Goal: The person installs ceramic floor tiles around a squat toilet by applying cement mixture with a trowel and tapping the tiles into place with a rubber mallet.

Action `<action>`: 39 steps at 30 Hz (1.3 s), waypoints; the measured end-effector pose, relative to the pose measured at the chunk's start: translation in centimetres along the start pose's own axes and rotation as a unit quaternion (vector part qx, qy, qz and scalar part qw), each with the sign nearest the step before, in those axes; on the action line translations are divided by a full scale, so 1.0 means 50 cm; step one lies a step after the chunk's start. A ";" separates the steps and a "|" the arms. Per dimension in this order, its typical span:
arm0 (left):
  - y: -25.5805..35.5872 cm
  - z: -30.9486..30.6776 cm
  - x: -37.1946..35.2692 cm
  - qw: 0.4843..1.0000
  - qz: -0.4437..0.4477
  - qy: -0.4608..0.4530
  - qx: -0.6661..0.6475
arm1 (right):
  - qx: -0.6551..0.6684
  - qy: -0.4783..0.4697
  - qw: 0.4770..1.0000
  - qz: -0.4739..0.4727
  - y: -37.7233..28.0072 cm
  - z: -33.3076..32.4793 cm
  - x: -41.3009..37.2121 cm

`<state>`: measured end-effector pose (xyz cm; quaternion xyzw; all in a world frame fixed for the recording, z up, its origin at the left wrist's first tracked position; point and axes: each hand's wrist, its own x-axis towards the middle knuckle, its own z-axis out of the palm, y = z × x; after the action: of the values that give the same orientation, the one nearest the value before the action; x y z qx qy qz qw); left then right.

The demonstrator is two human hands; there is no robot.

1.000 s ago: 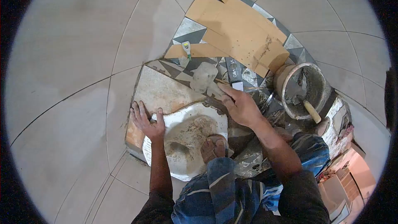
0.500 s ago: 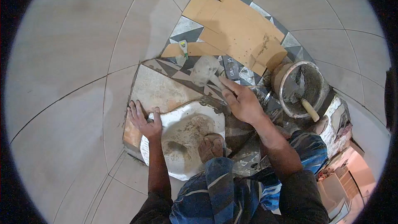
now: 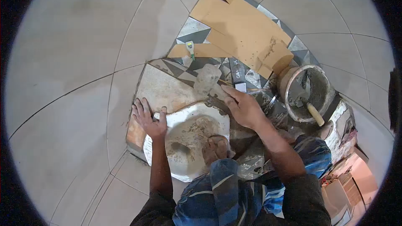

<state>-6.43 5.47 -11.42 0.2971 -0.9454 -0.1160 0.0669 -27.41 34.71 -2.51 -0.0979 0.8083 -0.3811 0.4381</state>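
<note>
In my right hand (image 3: 246,111) is the handle of a rubber mallet, fingers wrapped round it. The dusty, pale mallet head (image 3: 207,78) is over the far right edge of a stained beige tile (image 3: 165,86); whether it touches cannot be made out. My left hand (image 3: 151,123) rests on the tile's left side, fingers spread and thumb out. Right up against this tile lies a white squat toilet pan (image 3: 155,142), its bowl soiled with grey-brown dirt. My bare foot (image 3: 214,147) stands in the pan.
At the right is a bucket (image 3: 289,84) of wet mortar, a wooden-handled trowel (image 3: 315,114) standing in it. Cardboard (image 3: 238,25) covers patterned tiles farther off. A scraper with a pale handle (image 3: 190,47) and a dark box (image 3: 237,72) lie nearby. Large beige floor tiles (image 3: 75,113) surround this.
The mallet head has shifted slightly towards me, nearer the tile's edge. My left hand stays on the tile. The whole view has moved a little.
</note>
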 end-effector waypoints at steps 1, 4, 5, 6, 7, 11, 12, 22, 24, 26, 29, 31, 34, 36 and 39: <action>-0.007 -0.002 0.002 1.000 -0.010 -0.009 0.001 | 0.003 -0.003 1.000 -0.008 0.008 0.010 0.010; -0.005 -0.004 0.002 1.000 -0.014 -0.003 -0.013 | 0.026 0.083 0.993 -0.085 0.045 0.022 0.016; -0.002 -0.006 0.004 1.000 -0.023 -0.008 -0.019 | 0.027 0.082 0.992 -0.088 0.039 0.023 0.013; -0.005 -0.002 0.002 1.000 -0.015 0.000 -0.020 | 0.022 0.050 0.997 -0.060 0.029 0.020 0.007; -0.007 -0.002 0.003 1.000 -0.016 0.004 -0.019 | 0.016 0.018 0.999 -0.032 0.023 0.018 0.005; -0.007 -0.001 0.002 1.000 -0.013 0.001 -0.017 | 0.011 0.014 0.999 -0.036 0.035 0.018 0.006; -0.007 -0.001 0.003 1.000 -0.014 0.000 -0.024 | 0.020 0.025 0.999 -0.040 0.036 0.019 0.009; -0.007 -0.005 0.001 1.000 -0.002 -0.003 -0.011 | -0.020 0.022 0.999 -0.044 0.012 0.017 -0.001; -0.009 -0.002 0.001 1.000 -0.005 0.007 -0.030 | -0.022 0.020 0.998 -0.048 0.012 0.015 -0.001; -0.004 -0.008 0.003 0.999 -0.013 0.000 -0.032 | -0.024 0.014 0.998 -0.055 0.008 0.010 -0.002; -0.006 -0.006 0.003 0.999 -0.022 0.001 -0.032 | -0.064 -0.015 0.997 -0.047 -0.004 -0.002 0.005; -0.011 -0.007 0.003 0.999 -0.022 0.007 -0.034 | -0.007 0.049 0.996 -0.068 0.010 0.007 0.002; -0.006 -0.005 0.003 0.999 -0.025 -0.003 -0.032 | -0.018 0.041 0.996 -0.074 0.022 0.011 0.007; -0.011 -0.004 0.004 0.999 -0.016 -0.002 -0.031 | -0.050 0.010 0.998 -0.040 0.009 0.009 0.004; -0.005 -0.011 0.006 0.999 -0.024 -0.011 -0.026 | -0.054 0.025 0.996 -0.067 0.015 0.015 0.004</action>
<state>-6.43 5.01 -10.94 0.3167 -0.9353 -0.1456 0.0612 -26.80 34.73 -3.39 -0.1658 0.8301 -0.3673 0.3855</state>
